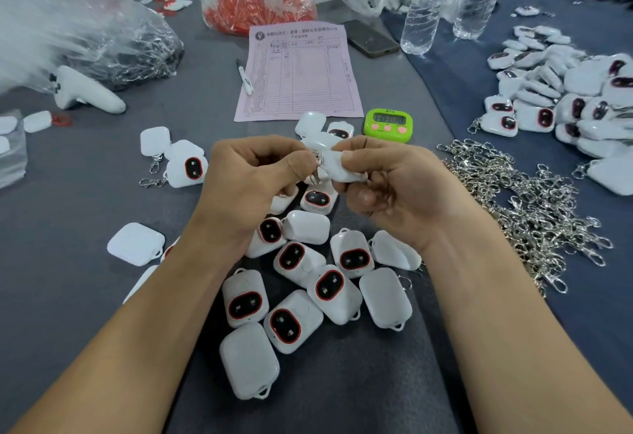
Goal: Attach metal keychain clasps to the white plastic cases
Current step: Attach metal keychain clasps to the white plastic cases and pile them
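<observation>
Above a heap of cases, the left hand [253, 173] is pinching a clasp [318, 168] against the white case [337, 168] the right hand [387, 182] is gripping; threading its ring through the loop likely comes next.

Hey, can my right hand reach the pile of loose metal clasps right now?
Probably yes: the clasp pile lies uncovered just beside the right hand, with nothing between them. But that hand grips a white case, so free it first.
</observation>
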Demonstrator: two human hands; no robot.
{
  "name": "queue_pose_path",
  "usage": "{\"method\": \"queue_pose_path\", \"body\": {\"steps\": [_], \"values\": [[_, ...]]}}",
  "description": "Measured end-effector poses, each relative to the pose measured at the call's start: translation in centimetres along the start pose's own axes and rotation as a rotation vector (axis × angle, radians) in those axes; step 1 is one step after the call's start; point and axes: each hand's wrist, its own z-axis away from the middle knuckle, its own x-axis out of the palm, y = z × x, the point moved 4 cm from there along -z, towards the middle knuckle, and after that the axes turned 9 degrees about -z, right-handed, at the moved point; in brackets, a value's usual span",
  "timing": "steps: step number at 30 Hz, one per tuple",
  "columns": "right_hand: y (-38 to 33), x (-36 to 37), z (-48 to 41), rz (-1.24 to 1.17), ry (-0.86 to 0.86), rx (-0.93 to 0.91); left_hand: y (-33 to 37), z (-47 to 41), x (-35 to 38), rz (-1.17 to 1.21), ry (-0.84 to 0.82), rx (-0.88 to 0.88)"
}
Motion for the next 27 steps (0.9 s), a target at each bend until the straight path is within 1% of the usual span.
{"method": "queue_pose_path", "body": {"steps": [2, 4, 7, 10, 12, 13, 14, 17, 19, 22, 24, 26, 27], "values": [[-0.1, 0.1, 0.0, 0.039, 0.002, -0.027, 0.1, 0.0, 0.1, 0.005, -0.030, -0.012], [-0.1, 0.1, -0.1, 0.076, 0.017, -0.062, 0.4, 0.0, 0.0, -0.061, -0.032, 0.013], [-0.1, 0.0, -0.1, 0.093, 0.042, -0.088, 1.1, -0.2, -0.7, -0.294, -0.023, 0.101], [0.2, 0.0, -0.2, 0.092, 0.049, -0.080, 1.8, -0.2, -1.1, -0.555, -0.073, 0.209], [0.3, 0.0, -0.2, 0.063, 0.064, -0.073, 2.1, -0.3, -1.2, -0.645, -0.077, 0.260], [0.4, 0.1, -0.2, 0.031, 0.070, -0.069, 2.1, -0.3, -1.2, -0.645, -0.056, 0.266], [0.4, 0.2, -0.1, -0.012, 0.068, -0.064, 2.0, -0.3, -1.2, -0.590, -0.027, 0.246], [0.4, 0.6, -0.1, -0.118, 0.030, -0.054, 1.0, -0.2, -0.9, -0.217, 0.041, 0.057], [0.5, 0.9, -0.1, -0.138, 0.016, -0.057, 0.4, -0.2, -0.4, -0.088, 0.022, -0.036], [0.4, 0.9, -0.1, -0.140, 0.011, -0.082, 0.2, 0.0, 0.3, -0.027, -0.060, -0.069], [0.3, 0.8, -0.1, -0.117, 0.020, -0.101, 0.2, 0.0, 0.4, -0.026, -0.050, -0.071], [0.1, 0.8, 0.0, -0.085, 0.035, -0.125, 0.4, -0.1, 0.0, -0.096, -0.007, -0.046], [0.1, 0.8, 0.0, -0.052, 0.050, -0.152, 0.5, -0.1, -0.3, -0.185, 0.017, -0.009]]}}
